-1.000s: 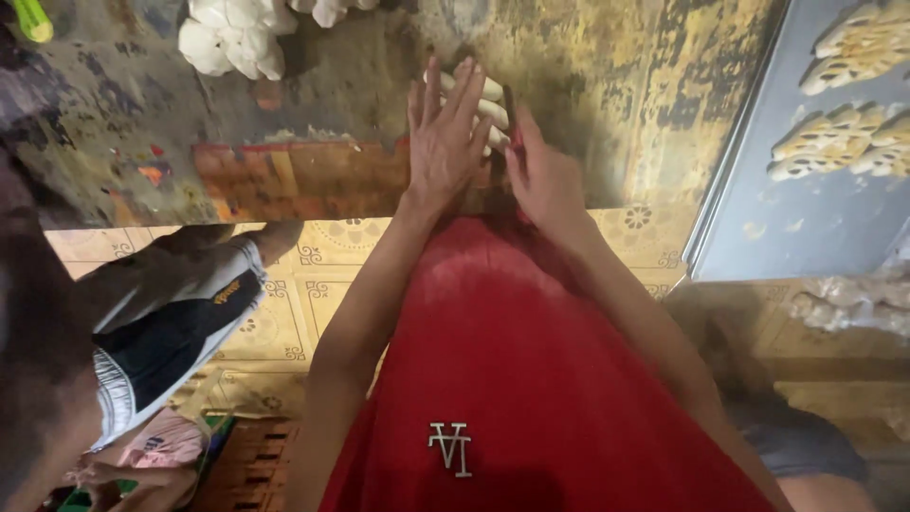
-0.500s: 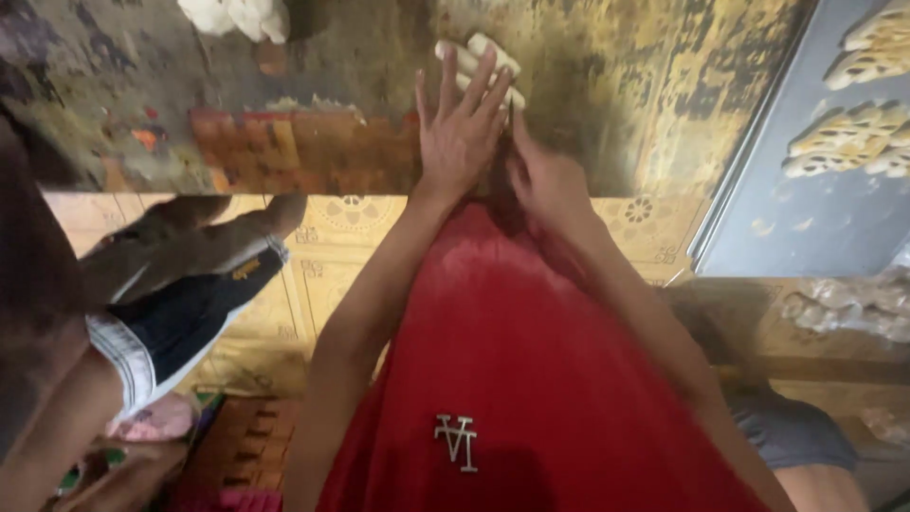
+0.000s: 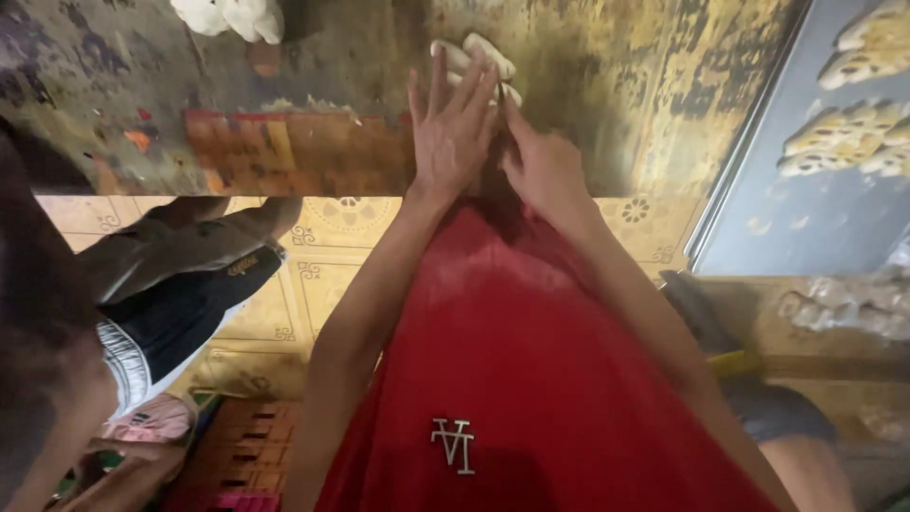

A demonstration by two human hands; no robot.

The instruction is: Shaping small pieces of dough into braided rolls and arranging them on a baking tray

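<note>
My left hand (image 3: pixel 453 133) lies flat, fingers stretched and slightly apart, pressing on pale dough strips (image 3: pixel 479 57) on the worn, stained worktable (image 3: pixel 607 85). Only the strips' far ends show past my fingertips. My right hand (image 3: pixel 540 166) rests beside it with its fingers bent inward against the dough under the left palm; what they pinch is hidden. My red shirt fills the lower middle of the view.
A lump of white dough (image 3: pixel 232 14) sits at the table's far left. A grey tray (image 3: pixel 806 199) at the right holds several shaped, speckled dough pieces (image 3: pixel 863 104). Another person's legs (image 3: pixel 180 284) stand at the left on a patterned tile floor (image 3: pixel 322 275).
My hands have slid a little farther across the table over the dough strips. The view has shifted, and the person at the left has moved slightly.
</note>
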